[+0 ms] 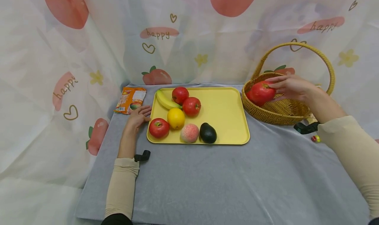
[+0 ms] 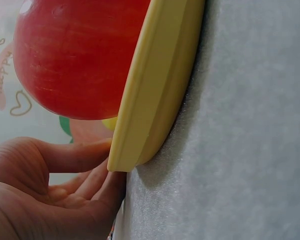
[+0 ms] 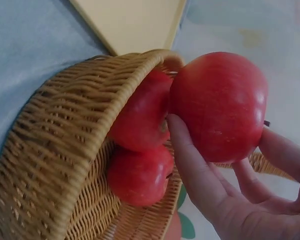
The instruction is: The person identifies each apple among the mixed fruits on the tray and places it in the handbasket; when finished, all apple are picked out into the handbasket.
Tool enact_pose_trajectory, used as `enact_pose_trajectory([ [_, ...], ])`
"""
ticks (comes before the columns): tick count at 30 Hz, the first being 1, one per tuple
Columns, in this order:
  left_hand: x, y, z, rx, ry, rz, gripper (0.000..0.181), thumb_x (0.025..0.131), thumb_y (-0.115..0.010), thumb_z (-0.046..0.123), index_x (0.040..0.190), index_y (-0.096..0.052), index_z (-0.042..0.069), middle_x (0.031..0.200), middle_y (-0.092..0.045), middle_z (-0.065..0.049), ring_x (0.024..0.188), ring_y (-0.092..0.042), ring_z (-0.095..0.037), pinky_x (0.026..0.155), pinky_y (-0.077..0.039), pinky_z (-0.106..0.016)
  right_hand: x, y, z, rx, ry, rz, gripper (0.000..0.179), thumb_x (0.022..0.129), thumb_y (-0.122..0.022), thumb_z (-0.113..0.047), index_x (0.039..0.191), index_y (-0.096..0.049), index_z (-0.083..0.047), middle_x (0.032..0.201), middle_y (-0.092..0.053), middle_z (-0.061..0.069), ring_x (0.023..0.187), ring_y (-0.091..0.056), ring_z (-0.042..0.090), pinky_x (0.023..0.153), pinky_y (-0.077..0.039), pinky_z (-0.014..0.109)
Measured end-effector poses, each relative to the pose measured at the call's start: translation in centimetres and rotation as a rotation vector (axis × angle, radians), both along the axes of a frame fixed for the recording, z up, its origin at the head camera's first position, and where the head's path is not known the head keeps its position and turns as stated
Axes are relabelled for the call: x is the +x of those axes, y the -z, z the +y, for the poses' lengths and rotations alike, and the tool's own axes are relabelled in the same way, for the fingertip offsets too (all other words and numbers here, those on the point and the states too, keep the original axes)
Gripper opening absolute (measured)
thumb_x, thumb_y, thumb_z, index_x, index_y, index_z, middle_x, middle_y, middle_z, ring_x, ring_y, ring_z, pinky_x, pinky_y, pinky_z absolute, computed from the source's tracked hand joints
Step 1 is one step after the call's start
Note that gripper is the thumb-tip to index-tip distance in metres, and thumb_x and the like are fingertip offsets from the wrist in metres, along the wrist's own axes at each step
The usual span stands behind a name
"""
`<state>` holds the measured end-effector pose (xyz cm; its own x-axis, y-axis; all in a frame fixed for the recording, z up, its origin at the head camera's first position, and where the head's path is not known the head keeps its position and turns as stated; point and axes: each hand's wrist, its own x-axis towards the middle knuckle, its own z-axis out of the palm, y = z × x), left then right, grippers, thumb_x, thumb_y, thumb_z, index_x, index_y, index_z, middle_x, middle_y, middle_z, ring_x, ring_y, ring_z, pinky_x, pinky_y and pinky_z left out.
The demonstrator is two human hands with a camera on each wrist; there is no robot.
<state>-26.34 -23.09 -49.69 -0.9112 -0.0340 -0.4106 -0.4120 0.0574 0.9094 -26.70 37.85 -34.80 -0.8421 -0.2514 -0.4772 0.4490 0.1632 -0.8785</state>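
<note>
My right hand [image 1: 291, 87] holds a red apple [image 3: 217, 107] by its sides, between thumb and fingers, at the rim of the wicker basket [image 1: 275, 114]. Inside the basket, the right wrist view shows two more red fruits, one larger [image 3: 142, 115] and one smaller [image 3: 140, 175]. At the left edge of the yellow tray [image 1: 228, 116] is my left hand [image 1: 137, 117]. Its extended fingers touch the tray's rim, seen close in the left wrist view. The tray bears three red apples [image 1: 159, 128], a banana [image 1: 165, 101], a yellow fruit [image 1: 176, 118], a peach [image 1: 189, 133] and an avocado [image 1: 208, 133].
An orange snack packet [image 1: 130, 100] lies beyond my left hand. The basket's tall handle [image 1: 331, 70] arches above it. A small colourful item [image 1: 315, 138] sits on the grey cloth [image 1: 207, 182] below my right wrist. A patterned curtain [image 1: 189, 44] hangs behind.
</note>
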Motion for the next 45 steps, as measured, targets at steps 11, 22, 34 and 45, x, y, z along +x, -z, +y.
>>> enact_pose_trajectory([
  [11,-0.1,-0.1,0.0,0.004,0.0,-0.008,0.071,0.095,-0.057,-0.017,0.159,-0.041,0.009,0.158,-0.051,-0.01,0.143,-0.051,-0.02,0.11,-0.048,-0.034,0.5,0.6,1.3,0.072,-0.037,-0.002,0.032,0.11,-0.05,-0.012,0.137,-0.064,-0.021,0.124,-0.064,-0.014,0.107,-0.069,0.016,0.095,-0.055,0.06],
  [22,-0.2,0.0,0.0,0.007,0.001,-0.013,0.071,0.095,-0.057,-0.017,0.159,-0.042,0.01,0.157,-0.052,-0.01,0.143,-0.051,-0.02,0.11,-0.048,-0.035,1.1,1.2,2.7,0.166,-0.083,0.001,0.03,0.111,-0.049,-0.016,0.131,-0.07,-0.025,0.133,-0.053,0.002,0.107,-0.068,0.015,0.099,-0.053,0.06],
  [34,0.0,-0.1,-0.1,0.01,0.007,-0.025,0.072,0.095,-0.056,-0.017,0.16,-0.04,0.01,0.158,-0.05,-0.009,0.144,-0.049,-0.019,0.113,-0.045,-0.036,1.3,2.5,3.2,0.206,-0.071,0.009,0.027,0.11,-0.052,-0.016,0.121,-0.074,-0.027,0.117,-0.06,-0.006,0.103,-0.069,0.017,0.099,-0.052,0.062],
  [45,-0.1,-0.1,-0.1,0.002,0.018,-0.011,0.072,0.095,-0.057,-0.017,0.16,-0.04,0.009,0.159,-0.05,-0.01,0.145,-0.049,-0.019,0.112,-0.046,-0.035,1.3,3.6,3.5,0.209,-0.061,-0.055,0.03,0.109,-0.052,-0.014,0.116,-0.079,-0.028,0.108,-0.065,-0.009,0.1,-0.066,0.019,0.097,-0.057,0.052],
])
